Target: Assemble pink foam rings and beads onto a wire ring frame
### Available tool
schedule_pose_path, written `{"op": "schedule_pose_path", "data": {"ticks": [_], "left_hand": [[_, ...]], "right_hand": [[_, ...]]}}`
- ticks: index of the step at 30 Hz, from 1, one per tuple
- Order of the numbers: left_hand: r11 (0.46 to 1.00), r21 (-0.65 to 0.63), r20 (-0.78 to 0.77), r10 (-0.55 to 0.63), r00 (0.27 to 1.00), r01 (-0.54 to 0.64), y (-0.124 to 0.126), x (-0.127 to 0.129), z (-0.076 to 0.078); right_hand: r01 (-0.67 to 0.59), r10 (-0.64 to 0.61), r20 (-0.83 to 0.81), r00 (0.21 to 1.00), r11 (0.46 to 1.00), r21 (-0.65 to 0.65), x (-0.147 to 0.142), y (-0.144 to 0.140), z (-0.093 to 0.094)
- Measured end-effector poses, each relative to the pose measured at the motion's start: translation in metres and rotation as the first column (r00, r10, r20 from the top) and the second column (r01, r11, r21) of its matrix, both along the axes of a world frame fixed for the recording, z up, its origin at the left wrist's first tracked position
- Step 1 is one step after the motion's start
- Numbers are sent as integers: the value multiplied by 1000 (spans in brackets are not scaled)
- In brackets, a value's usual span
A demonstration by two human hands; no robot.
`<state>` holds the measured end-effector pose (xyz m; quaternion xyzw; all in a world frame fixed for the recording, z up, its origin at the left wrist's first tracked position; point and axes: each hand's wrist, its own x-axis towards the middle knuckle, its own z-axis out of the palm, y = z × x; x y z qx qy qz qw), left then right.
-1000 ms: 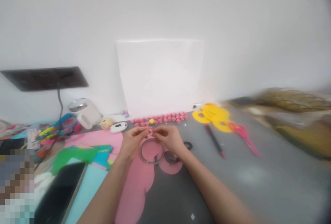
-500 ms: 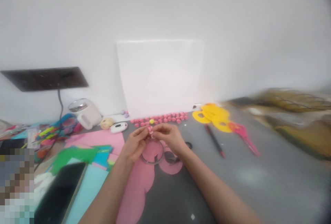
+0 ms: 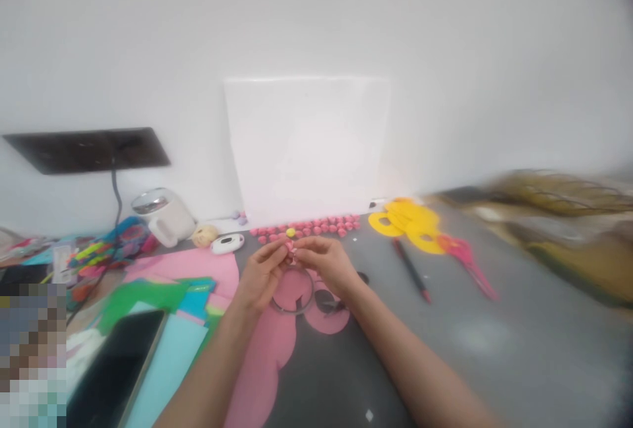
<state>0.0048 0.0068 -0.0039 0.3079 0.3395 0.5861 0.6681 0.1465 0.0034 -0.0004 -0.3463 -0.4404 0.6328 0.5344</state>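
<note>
My left hand [image 3: 263, 273] and my right hand [image 3: 329, 263] meet above the desk, fingertips pinched on a small pink paper curl [image 3: 291, 250]. Its exact shape is partly hidden by the fingers. Just beyond stand rows of small pink paper rolls that look like rosebuds [image 3: 316, 227], with a small yellow piece [image 3: 290, 233] among them. Under the hands lie a round, see-through ring [image 3: 291, 311] and a pink paper sheet with a wavy cut edge [image 3: 260, 362]. A pink paper disc [image 3: 326, 326] with a hole lies beside my right wrist, a dark-bladed tool partly over it.
On the right lie yellow paper rings [image 3: 428, 242], pink-handled scissors [image 3: 465, 256] and a black pencil [image 3: 413, 270]. A white board [image 3: 306, 144] leans on the wall. A phone [image 3: 119, 362], coloured sheets [image 3: 173, 349], a white oval device [image 3: 227, 243] and a white mug-like appliance [image 3: 171, 217] are left.
Both hands stay nearly in place, still pinching the pink paper curl. The fingers have shifted only slightly, and the curl appears a little turned. Nothing else on the desk has visibly moved.
</note>
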Motion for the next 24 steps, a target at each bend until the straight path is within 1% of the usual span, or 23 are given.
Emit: {"op": "schedule_pose_path", "data": {"ticks": [5,10,16,20,24], "left_hand": [[1000,-5,2,11,1000,-11,-1,2,2],[999,24,-27,23,999,-22,-1,3,1],[999,30,-40,38,998,-37,-2,4,1],[998,20,-61,57,997,-56,-3,5,4],[996,24,-105,88,991,-86,-4,7,6]], "right_hand": [[-14,13,11,1000,999,36,0,-2,2],[0,0,21,1000,1000,16,0,-2,3],[-13,13,2,1000,1000,22,-2,-1,-1],[-13,13,-24,1000,1000,-5,-2,0,-1],[14,-14,-13,1000,999,-48,-3,1,0]]}}
